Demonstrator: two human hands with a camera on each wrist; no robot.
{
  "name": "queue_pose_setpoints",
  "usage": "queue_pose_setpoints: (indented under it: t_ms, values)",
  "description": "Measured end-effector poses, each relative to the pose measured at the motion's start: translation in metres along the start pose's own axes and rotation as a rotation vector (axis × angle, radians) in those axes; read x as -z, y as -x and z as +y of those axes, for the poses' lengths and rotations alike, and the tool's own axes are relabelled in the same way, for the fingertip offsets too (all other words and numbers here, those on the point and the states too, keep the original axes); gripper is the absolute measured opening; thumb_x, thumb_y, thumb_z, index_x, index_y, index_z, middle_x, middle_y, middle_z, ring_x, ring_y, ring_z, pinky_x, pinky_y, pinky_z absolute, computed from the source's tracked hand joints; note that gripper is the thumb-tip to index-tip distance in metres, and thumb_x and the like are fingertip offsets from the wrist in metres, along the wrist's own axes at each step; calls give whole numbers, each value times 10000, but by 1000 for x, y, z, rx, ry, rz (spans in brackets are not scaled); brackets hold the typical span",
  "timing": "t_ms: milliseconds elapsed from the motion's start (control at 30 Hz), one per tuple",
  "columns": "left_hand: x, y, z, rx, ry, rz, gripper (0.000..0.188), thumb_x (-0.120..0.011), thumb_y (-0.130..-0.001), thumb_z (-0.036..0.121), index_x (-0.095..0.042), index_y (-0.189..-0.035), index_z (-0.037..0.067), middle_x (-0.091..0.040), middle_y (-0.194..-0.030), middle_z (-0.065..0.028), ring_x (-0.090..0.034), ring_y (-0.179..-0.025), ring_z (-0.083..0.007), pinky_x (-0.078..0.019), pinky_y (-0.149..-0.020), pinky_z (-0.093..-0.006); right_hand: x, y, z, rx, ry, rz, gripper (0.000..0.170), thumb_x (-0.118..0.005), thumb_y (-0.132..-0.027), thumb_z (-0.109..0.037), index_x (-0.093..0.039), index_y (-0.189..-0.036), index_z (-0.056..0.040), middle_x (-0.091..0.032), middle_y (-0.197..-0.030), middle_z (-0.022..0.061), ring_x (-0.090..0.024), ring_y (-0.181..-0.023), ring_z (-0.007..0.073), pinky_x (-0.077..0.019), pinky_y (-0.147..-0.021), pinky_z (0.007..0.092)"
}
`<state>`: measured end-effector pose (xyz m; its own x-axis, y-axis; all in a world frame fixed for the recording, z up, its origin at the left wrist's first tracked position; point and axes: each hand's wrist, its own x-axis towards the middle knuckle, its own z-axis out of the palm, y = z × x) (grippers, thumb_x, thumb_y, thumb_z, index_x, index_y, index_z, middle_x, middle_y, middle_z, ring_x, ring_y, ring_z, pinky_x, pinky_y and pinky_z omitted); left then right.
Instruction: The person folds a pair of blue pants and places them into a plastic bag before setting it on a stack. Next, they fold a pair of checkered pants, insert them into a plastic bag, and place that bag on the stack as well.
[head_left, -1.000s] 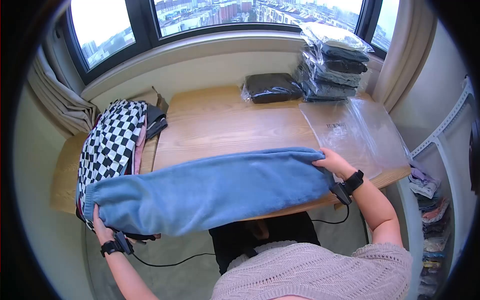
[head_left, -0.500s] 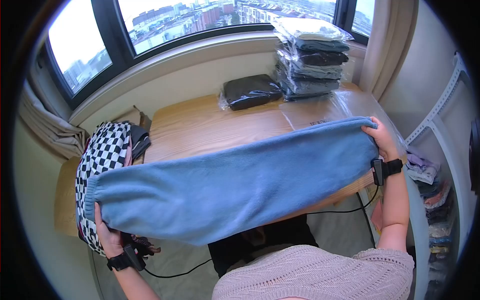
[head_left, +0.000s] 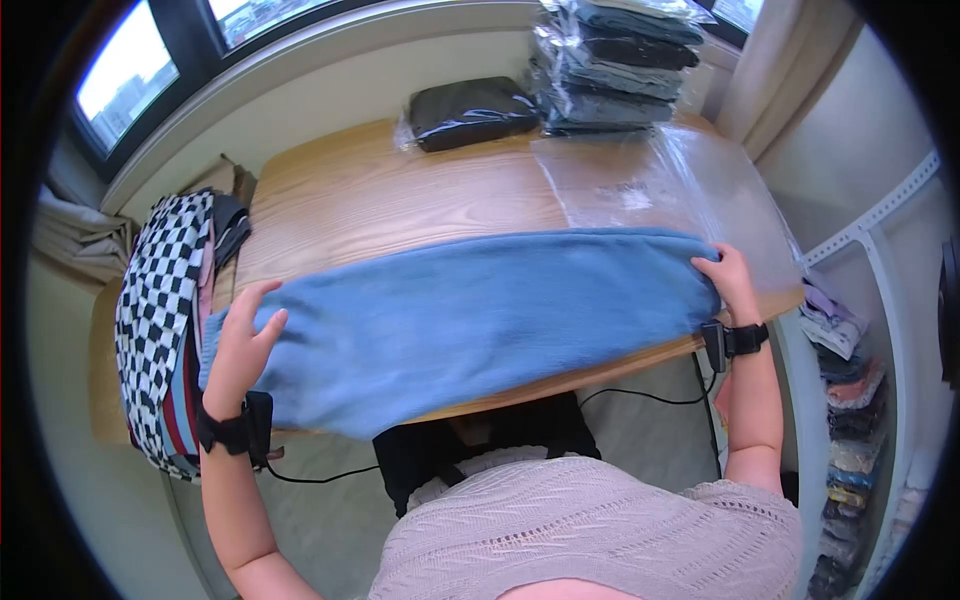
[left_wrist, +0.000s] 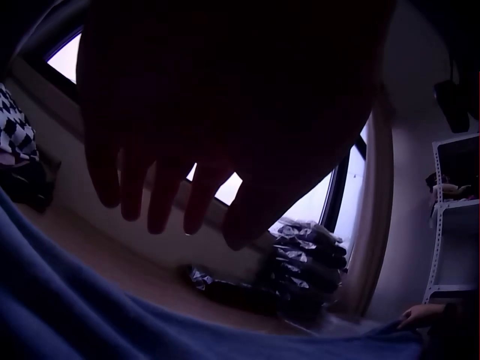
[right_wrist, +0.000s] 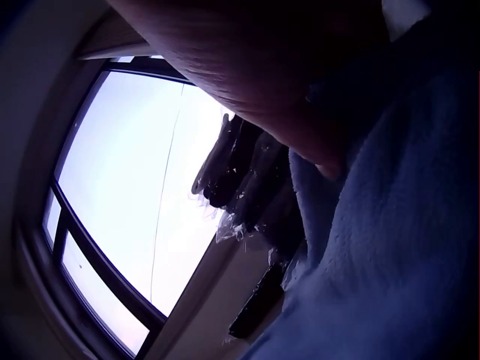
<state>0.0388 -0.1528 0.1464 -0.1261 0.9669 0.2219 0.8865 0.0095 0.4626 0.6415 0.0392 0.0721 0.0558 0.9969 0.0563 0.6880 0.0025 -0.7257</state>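
Observation:
Blue fleece trousers (head_left: 470,300), folded lengthwise into a long strip, stretch across the front of the table with their lower edge hanging past it. My right hand (head_left: 736,278) grips their right end, thumb over the cloth; in the right wrist view the fleece (right_wrist: 390,217) bunches beside that hand. At the elastic-cuffed left end, my left hand (head_left: 240,345) is raised above the cloth, fingers spread and holding nothing. The left wrist view shows this hand (left_wrist: 225,112) dark, its straight fingers over the trousers.
Checkered and striped clothes (head_left: 165,290) are heaped at the table's left. Clear plastic bags (head_left: 690,190) lie at the right of the wooden table (head_left: 350,200). Behind stand a bagged dark garment (head_left: 470,112) and a tall stack of bagged clothes (head_left: 615,80). A shelf (head_left: 870,250) stands right.
My left hand has let go of the cuffed end and risen over it. The stretched trousers have come down onto the table. My right hand keeps its grip.

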Motion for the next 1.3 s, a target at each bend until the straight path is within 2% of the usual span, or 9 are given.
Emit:
queue_pose_setpoints:
  t_ms: [200,500,567,667,833,1033,1133,1200,1300]
  values:
    - [-57,-38,-50,-90,-13,-188,335,-597,-845,107,-549,-1165,18,-573,-1168,-164,-511,-1131,-315,-382,-977,-361,9,6,-7,106,-256,-10,262,-723,-741,-111,-622,-952,8,-602,-807,11,-545,-752,97,-446,-683,244]
    - [-84,-43,-62,-110,-180,-88,290,-579,-827,61,-552,-1114,34,-535,-1010,-160,-500,-1005,-337,-404,-889,-384,25,11,-10,71,-150,-248,350,-650,-824,-99,-548,-1145,-4,-610,-985,26,-563,-882,108,-455,-806,247]
    - [-84,-44,-62,-117,-214,-72,267,-570,-830,56,-545,-1094,29,-526,-1001,-165,-491,-1000,-345,-402,-882,-391,17,7,-11,71,-832,-281,355,-570,-910,-147,-478,-1221,-1,-581,-1098,52,-543,-976,117,-441,-869,260]
    - [-86,-47,-73,-79,-176,-71,215,-558,-842,72,-534,-1050,22,-519,-1009,-171,-484,-1013,-348,-400,-884,-400,5,-13,12,-106,-731,-308,375,-509,-957,-192,-422,-1266,1,-545,-1169,67,-518,-1038,125,-424,-912,272]
    - [-78,-54,-84,26,23,53,171,-517,-887,112,-505,-1018,3,-555,-972,-217,-527,-931,-380,-421,-809,-409,-6,-25,28,-150,-569,-288,305,-529,-947,-214,-481,-1146,12,-560,-1070,67,-524,-957,122,-445,-854,279]
    - [-86,-61,-86,43,-109,21,179,-548,-874,119,-510,-1018,19,-575,-973,-203,-533,-949,-371,-422,-829,-401,-13,-16,30,-164,-492,-266,312,-573,-921,-232,-510,-1083,27,-581,-991,82,-554,-869,136,-472,-793,291]
    - [-78,-57,-75,131,-117,-63,293,-608,-841,131,-532,-1111,45,-580,-1084,-179,-521,-1053,-338,-403,-920,-377,-19,-8,27,-109,-293,-47,424,-626,-881,-283,-504,-1118,47,-593,-1017,112,-573,-897,155,-476,-793,296]
    - [-73,-48,-86,-43,28,87,384,-611,-842,132,-512,-1200,34,-558,-1176,-177,-512,-1121,-303,-377,-975,-361,-17,-7,39,-80,55,63,513,-664,-844,-327,-526,-1146,64,-620,-1034,140,-591,-926,174,-476,-800,298]
    - [-34,-28,-33,11,53,40,409,-608,-846,123,-501,-1226,14,-539,-1229,-165,-490,-1174,-278,-348,-1013,-349,-12,-7,24,-184,-104,-206,507,-663,-839,-344,-572,-1129,62,-640,-1024,134,-601,-917,178,-477,-800,294]
